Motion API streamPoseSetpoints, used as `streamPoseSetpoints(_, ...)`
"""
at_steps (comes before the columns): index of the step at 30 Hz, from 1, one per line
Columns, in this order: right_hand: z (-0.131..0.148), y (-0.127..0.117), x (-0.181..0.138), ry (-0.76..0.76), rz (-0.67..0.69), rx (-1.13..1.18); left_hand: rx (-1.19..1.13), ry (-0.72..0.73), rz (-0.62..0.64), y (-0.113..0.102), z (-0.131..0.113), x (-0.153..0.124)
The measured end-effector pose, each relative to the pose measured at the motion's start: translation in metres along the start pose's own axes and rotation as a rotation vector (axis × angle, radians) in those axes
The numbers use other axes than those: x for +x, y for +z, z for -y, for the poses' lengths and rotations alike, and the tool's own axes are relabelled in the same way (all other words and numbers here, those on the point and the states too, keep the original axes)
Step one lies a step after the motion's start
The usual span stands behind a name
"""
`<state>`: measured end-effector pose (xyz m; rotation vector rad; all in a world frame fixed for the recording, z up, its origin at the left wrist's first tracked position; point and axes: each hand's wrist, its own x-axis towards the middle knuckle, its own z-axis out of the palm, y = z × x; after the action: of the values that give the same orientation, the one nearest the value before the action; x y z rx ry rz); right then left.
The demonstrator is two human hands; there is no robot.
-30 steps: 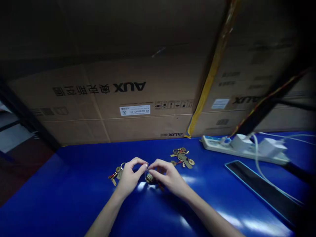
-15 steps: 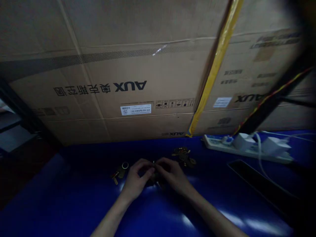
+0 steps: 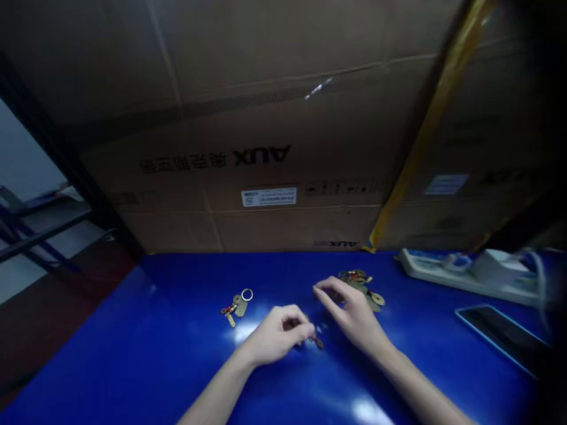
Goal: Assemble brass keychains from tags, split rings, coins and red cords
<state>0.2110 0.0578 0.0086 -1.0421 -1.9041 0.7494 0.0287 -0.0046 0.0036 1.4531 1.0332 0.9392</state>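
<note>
My left hand [image 3: 281, 336] is pinched around a small keychain charm piece [image 3: 317, 340], reddish-brown, which sticks out past the thumb just above the blue table. The rest of that piece is hidden by the fingers. Up and to the right, my right hand [image 3: 349, 310] has thumb and forefinger pressed together; whatever may be between the tips is too small to make out. Left of my hands lies a keychain [image 3: 239, 304] with a round metal ring, brass-coloured pieces and a flat tag. Beyond the right hand is a pile of similar charms [image 3: 375, 298], partly covered by that hand.
The blue tabletop [image 3: 177, 342] runs back to large cardboard boxes [image 3: 199, 195]. At the right are a white power strip [image 3: 420, 265] with plugs and a cable, and a phone [image 3: 500, 333]. A dark metal frame [image 3: 84, 183] stands at the left.
My hands, together half a second ago, have come apart: the left is lower with the charm piece, the right higher near the pile. The view has shifted, so the background sits further right.
</note>
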Motion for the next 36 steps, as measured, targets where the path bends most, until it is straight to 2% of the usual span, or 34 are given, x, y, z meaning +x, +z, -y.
streamPoseSetpoints(5,-0.002,0.001,0.004,0.244,0.041,0.370,-0.032,0.001,-0.035,-0.007,-0.006,0.000)
streamPoseSetpoints(10,-0.006,0.003,0.006,0.384,0.097,0.558,-0.085,0.025,-0.248,-0.035,-0.007,0.003)
streamPoseSetpoints(14,-0.006,0.002,0.004,0.353,0.157,0.458,-0.047,0.003,-0.332,-0.045,0.002,0.006)
streamPoseSetpoints(18,-0.004,0.002,0.000,0.305,0.221,0.370,0.079,0.016,-0.329,-0.040,0.006,0.007)
streamPoseSetpoints(22,-0.001,0.007,-0.004,0.290,0.266,0.385,0.219,0.077,-0.346,-0.034,0.003,0.004)
streamPoseSetpoints(27,0.004,0.013,-0.006,0.255,0.252,0.424,0.460,0.228,-0.421,-0.027,0.007,0.002)
streamPoseSetpoints(36,0.003,0.017,-0.007,0.154,0.140,0.265,0.915,0.411,-0.469,-0.015,0.007,-0.004)
